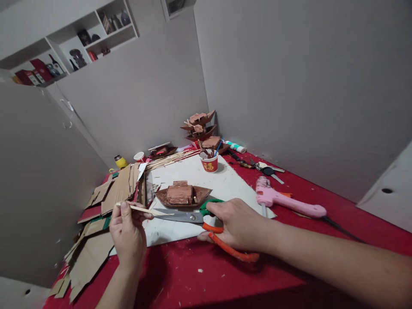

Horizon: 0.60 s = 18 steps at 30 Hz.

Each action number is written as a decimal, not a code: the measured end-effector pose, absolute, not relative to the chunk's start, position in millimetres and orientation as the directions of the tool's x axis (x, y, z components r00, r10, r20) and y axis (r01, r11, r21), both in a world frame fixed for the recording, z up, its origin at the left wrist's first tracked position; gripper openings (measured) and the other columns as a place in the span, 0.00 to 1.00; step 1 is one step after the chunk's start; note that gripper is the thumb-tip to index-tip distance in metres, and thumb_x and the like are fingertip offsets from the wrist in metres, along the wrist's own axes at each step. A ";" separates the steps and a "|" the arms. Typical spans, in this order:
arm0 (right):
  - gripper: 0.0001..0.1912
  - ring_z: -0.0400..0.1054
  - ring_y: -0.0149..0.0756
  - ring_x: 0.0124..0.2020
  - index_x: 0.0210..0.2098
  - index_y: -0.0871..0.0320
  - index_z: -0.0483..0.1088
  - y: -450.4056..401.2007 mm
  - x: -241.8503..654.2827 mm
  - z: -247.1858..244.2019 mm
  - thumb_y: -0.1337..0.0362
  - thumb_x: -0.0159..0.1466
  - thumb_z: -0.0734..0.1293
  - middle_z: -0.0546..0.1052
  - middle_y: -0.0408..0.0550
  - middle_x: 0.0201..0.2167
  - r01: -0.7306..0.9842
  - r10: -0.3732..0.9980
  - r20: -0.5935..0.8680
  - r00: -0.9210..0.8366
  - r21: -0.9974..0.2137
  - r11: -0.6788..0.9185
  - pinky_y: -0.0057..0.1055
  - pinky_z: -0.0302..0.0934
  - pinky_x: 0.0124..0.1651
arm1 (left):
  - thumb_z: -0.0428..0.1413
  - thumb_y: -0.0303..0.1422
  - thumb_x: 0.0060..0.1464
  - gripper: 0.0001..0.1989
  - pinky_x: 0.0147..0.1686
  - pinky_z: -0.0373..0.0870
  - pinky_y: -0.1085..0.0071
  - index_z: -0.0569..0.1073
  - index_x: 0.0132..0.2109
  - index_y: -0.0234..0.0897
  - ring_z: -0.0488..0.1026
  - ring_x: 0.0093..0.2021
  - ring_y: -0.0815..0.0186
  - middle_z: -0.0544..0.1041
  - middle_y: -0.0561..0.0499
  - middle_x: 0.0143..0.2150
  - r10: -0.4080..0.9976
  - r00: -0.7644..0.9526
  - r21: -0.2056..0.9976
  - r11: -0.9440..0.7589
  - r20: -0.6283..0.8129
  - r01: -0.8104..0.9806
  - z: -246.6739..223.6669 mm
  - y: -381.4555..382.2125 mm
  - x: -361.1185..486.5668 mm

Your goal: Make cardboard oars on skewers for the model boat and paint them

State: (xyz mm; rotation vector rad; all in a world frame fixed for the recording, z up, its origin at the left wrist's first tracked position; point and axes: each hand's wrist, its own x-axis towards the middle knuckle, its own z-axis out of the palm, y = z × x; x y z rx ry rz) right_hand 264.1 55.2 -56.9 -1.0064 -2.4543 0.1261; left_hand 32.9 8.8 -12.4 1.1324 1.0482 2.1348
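Head view: think of a clock face with the model boat (183, 194) in the middle. Off at 8 o'clock, the left hand (127, 234) pinches a thin stick (141, 208) between thumb and fingers. Its far tip reaches over the scissors (188, 217); I cannot tell if it lies between the blades. At 4 o'clock, the right hand (236, 223) is wrapped around the scissors' handles, and the blades point to 9.

This stick looks like wood. It should be very light, stiff and dry, not slippery, but so thin that it could snap if bent hard. A soft pinch near the back end seems best, with fingers away from the blades. The scissors should feel hard and heavier, and the handles are the safe place to hold.

Now the counting. One stick is in hand, and one pair of scissors. One pink glue gun (286, 201) lies at 3 o'clock. Two cups stand up: a red cup (210, 165) at 1 and a pale cup (139, 156) at 10. One more boat (162, 150) sits at 11. Loose sticks (174, 159) lie near 12, too many to count, and so do the cardboard pieces (120, 189) at 9.
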 end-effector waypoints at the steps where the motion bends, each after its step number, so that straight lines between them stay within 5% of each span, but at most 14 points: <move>1: 0.25 0.69 0.40 0.22 0.26 0.56 0.64 55.2 264.1 -56.1 0.40 0.59 0.61 0.74 0.47 0.20 0.638 0.682 0.397 -0.614 -0.258 0.725 0.31 0.45 0.24 | 0.59 0.39 0.54 0.12 0.22 0.70 0.78 0.70 0.31 0.36 0.71 0.20 0.72 0.75 0.56 0.24 0.717 -0.524 0.817 -0.572 0.459 -0.067 -13.0 8.7 33.7; 18: 0.26 0.69 0.39 0.20 0.25 0.56 0.65 53.9 262.3 -62.1 0.39 0.60 0.60 0.73 0.47 0.18 0.597 0.665 0.407 -0.626 -0.299 0.745 0.30 0.47 0.25 | 0.57 0.39 0.56 0.11 0.22 0.69 0.78 0.69 0.31 0.35 0.71 0.19 0.74 0.74 0.56 0.26 0.770 -0.475 0.850 -0.520 0.426 -0.080 -17.9 4.6 42.7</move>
